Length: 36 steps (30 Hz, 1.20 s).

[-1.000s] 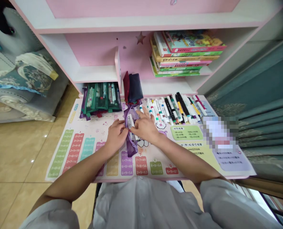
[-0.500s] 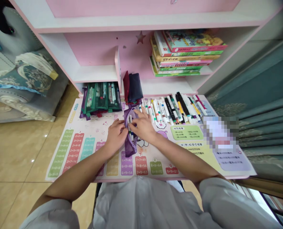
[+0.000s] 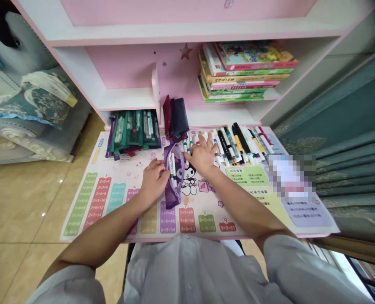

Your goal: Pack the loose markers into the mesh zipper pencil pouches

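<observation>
A purple mesh pencil pouch (image 3: 174,198) lies unzipped on the desk, its mouth spread, with white markers (image 3: 172,166) inside. My left hand (image 3: 154,177) pinches the pouch's left edge between thumb and fingers. To the right, my right hand (image 3: 203,154) reaches over the left end of a row of loose markers (image 3: 227,145), fingers spread. Its fingertips are among the markers, and some of them are hidden beneath it.
Filled green mesh pouches (image 3: 133,133) lie at the back left. Dark blue and red pouches (image 3: 178,116) lean by the shelf divider. Books (image 3: 244,78) are stacked on the shelf. A blurred-out phone-like object (image 3: 290,177) lies at the right of the printed desk mat (image 3: 111,202).
My right hand has left the pouch and moved right and away from me to the loose markers. My left hand stays on the pouch, whose opening now shows more fully.
</observation>
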{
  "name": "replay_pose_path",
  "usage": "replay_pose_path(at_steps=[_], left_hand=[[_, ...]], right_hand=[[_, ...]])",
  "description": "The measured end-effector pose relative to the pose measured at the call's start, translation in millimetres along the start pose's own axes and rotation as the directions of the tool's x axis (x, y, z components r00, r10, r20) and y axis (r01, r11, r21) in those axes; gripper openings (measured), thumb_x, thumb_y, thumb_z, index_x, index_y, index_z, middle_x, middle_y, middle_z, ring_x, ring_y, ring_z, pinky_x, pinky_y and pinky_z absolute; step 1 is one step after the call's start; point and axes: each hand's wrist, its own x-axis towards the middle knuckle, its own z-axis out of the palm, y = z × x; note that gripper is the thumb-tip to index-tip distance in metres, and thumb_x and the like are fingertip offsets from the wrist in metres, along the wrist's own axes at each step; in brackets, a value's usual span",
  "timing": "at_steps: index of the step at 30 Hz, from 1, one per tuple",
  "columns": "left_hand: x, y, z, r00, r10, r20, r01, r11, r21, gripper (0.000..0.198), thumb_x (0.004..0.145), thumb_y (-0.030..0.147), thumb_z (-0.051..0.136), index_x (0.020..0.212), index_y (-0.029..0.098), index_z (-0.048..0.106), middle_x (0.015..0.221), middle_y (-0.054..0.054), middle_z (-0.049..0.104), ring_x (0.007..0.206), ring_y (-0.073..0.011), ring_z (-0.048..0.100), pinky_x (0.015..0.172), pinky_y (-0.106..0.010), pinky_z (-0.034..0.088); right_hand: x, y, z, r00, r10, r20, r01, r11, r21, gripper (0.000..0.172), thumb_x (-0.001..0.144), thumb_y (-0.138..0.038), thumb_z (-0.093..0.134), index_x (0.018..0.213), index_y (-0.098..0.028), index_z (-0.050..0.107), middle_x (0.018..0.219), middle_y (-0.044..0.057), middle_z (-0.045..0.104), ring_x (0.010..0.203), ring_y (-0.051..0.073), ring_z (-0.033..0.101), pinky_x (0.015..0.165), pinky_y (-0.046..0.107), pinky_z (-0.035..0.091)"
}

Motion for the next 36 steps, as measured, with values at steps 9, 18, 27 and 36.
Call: replay_pose_path(at_steps=[9,18,27,36], left_hand=[[0,1,-1.3,1.000,-0.004,0.009,0.004,1.000,-0.003,0.022,0.082,0.028,0.048,0.062,0.022,0.053,0.112,-0.008,0.068,0.123,-0.0257,0.055,0.115,-0.050,0.037],[-1,2,-1.8,1.000,-0.012,0.023,0.012,1.000,0.001,0.024,0.082,0.028,0.047,0.060,0.022,0.052,0.112,-0.008,0.068,0.125,-0.0267,0.053,0.114,-0.051,0.038],[0,1,-0.5,1.000,0.003,0.010,-0.003,1.000,0.006,0.023,0.082,0.029,0.047,0.062,0.021,0.054,0.115,-0.009,0.068,0.123,-0.0265,0.055,0.116,-0.050,0.036],[0,-4,0.9,1.000,0.001,-0.012,-0.001,1.000,-0.007,0.019,0.079,0.030,0.046,0.065,0.020,0.056,0.122,-0.012,0.067,0.130,-0.0306,0.051,0.116,-0.051,0.035]], right_hand=[[-1,-2,-3,1.000,0.003,0.002,-0.003,0.991,-0.132,0.030,0.078,-0.029,0.064,0.100,-0.011,0.074,0.155,0.019,0.037,0.149,0.047,0.012,0.110,0.076,0.018],[0,-2,-5,0.995,-0.004,0.096,0.016,0.992,-0.128,0.035,0.081,-0.034,0.059,0.103,-0.012,0.075,0.154,0.021,0.040,0.150,0.043,0.014,0.109,0.076,0.017],[-12,-18,-50,1.000,0.010,0.012,-0.011,0.999,0.041,0.022,0.076,-0.030,0.060,0.071,-0.014,0.074,0.149,0.013,0.049,0.147,0.042,0.023,0.111,0.071,0.022],[-44,-44,-53,0.952,-0.200,0.234,0.160,0.971,0.178,0.024,0.077,-0.031,0.061,0.062,-0.016,0.070,0.144,0.017,0.052,0.146,0.042,0.026,0.109,0.072,0.023]])
